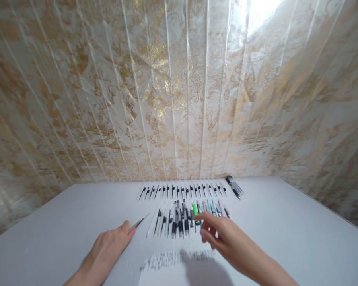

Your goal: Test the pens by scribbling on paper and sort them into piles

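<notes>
Holding a slim pen (139, 222) between thumb and fingers, the left hand (111, 243) rests low on the white counter (301, 234), the pen's tip pointing up and to the right toward the near row of pens (179, 220); the right hand (219, 234) hovers over the right part of that row, fingers loosely curled and partly spread, with the fingertips (200, 217) just beside a green pen (195, 209); whether they touch it or grip anything I cannot tell; the near row lies side by side in the middle of the counter, mostly black and clear barrels with a few blue and pink ones at its right end; a second, neater far row of pens (181, 191) lies behind it, close to the wall; a small bundle of dark pens (233, 186) lies slanted at the far row's right end; a sheet of paper (167, 270) with lines of writing lies at the near edge, below the hands; gold-marbled panelling (173, 87) rises behind the counter.
</notes>
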A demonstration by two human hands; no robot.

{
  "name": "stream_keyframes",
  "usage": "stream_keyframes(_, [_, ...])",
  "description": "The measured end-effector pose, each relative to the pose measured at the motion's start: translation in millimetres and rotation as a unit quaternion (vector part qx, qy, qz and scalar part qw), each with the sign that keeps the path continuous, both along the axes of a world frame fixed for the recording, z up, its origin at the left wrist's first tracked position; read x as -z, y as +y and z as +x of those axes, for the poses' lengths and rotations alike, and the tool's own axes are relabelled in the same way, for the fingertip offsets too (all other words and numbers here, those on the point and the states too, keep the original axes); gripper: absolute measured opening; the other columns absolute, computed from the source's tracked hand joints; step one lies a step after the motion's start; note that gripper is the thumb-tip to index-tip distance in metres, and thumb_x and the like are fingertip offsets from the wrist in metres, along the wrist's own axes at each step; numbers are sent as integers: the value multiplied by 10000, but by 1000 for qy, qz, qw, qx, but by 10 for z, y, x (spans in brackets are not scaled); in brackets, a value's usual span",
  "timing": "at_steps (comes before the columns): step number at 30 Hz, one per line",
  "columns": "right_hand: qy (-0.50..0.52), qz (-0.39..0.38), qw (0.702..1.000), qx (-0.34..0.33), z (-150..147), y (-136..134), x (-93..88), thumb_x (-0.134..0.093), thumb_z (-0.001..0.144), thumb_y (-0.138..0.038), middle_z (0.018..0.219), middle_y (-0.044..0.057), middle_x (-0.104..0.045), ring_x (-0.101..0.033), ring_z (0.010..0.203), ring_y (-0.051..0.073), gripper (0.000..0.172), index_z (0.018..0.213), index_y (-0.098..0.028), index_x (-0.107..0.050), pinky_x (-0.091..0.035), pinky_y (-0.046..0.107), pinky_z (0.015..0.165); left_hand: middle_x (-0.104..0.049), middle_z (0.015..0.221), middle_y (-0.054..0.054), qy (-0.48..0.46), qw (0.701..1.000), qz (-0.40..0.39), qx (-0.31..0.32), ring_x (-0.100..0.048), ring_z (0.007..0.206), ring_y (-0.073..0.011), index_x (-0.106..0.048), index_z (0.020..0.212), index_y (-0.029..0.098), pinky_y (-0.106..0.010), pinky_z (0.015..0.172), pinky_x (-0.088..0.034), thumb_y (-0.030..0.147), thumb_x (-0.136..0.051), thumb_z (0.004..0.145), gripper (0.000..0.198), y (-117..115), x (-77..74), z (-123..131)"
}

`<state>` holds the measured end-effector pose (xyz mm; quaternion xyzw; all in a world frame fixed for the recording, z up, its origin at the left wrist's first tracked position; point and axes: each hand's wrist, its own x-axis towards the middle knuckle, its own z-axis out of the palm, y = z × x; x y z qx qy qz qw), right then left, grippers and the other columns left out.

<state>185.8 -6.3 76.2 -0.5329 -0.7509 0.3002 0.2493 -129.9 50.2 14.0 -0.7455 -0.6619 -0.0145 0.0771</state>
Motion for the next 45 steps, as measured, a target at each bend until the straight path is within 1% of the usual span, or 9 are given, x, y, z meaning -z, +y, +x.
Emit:
stream_keyframes(3, [169,-153,973,-29,-211,-98,291,-503,881,-264,702,-23,-641,-531,508,95,257,1126,-205,-550,-416,209,501,-665,601,-25,-50,999,-22,5,-697,619,-253,-564,768,214,-255,525,-433,276,-361,914,258,-116,-67,36])
stream_keyframes(5, [282,-226,932,-21,-359,-116,473,-578,847,-398,610,-66,-559,-452,438,72,343,1112,-192,-510,-354,175,410,-608,598,7,-209,974,-67,53,-647,610,-212,-503,724,226,-249,562,-416,362,-322,939,313,-243,-99,201])
stream_keyframes(8, [408,-251,878,22,-538,-99,610,-603,785,-602,555,-104,-470,-365,394,58,493,1049,-204,-479,-310,152,339,-454,559,51,-490,831,-236,113,-488,517,-139,-480,714,209,-209,467,-331,617,-339,913,475,-421,-90,625])
stream_keyframes(11, [476,-220,848,79,-579,-63,587,-602,784,-627,512,-128,-408,-245,362,33,436,880,-225,-463,-274,132,314,-393,512,83,-617,680,-382,102,-303,388,-75,-478,710,195,-197,389,-217,745,-411,825,566,-494,-36,1062])
stream_keyframes(18, [499,-217,828,134,-334,41,447,-673,736,-589,458,-124,-435,-246,341,29,435,866,-213,-495,-221,124,302,-452,463,87,-731,487,-470,89,-240,304,-40,-450,753,208,-177,343,-132,758,-462,795,552,-449,128,1517])
stream_keyframes(21, [496,-183,838,136,-219,102,368,-686,725,-597,515,-116,-459,-246,357,26,486,969,-207,-528,-260,128,314,-505,489,63,-738,481,-463,94,-227,316,-32,-450,741,203,-186,352,-102,772,-476,782,572,-459,167,1520])
stream_keyframes(30, [416,75,891,167,152,75,-106,-570,887,-529,500,-99,-368,-317,413,45,381,742,-177,-545,-331,147,379,-391,530,88,-688,527,-473,157,-191,400,-54,-472,765,200,-218,396,-97,752,-493,802,554,-433,115,1351])
stream_keyframes(41, [328,17,938,112,9,81,122,-458,942,-518,540,-90,-399,-322,410,52,377,758,-191,-493,-278,181,396,-390,546,76,-682,525,-475,184,-210,417,-62,-487,760,186,-226,411,-111,706,-510,832,525,-478,146,1375])
stream_keyframes(45, [214,20,974,66,-64,10,152,-452,958,-408,784,-13,-554,-447,511,88,260,1101,-194,-492,-379,214,477,-458,595,45,-752,474,-434,144,-291,495,-80,-520,783,171,-210,474,-221,700,-575,796,532,-496,79,1400])
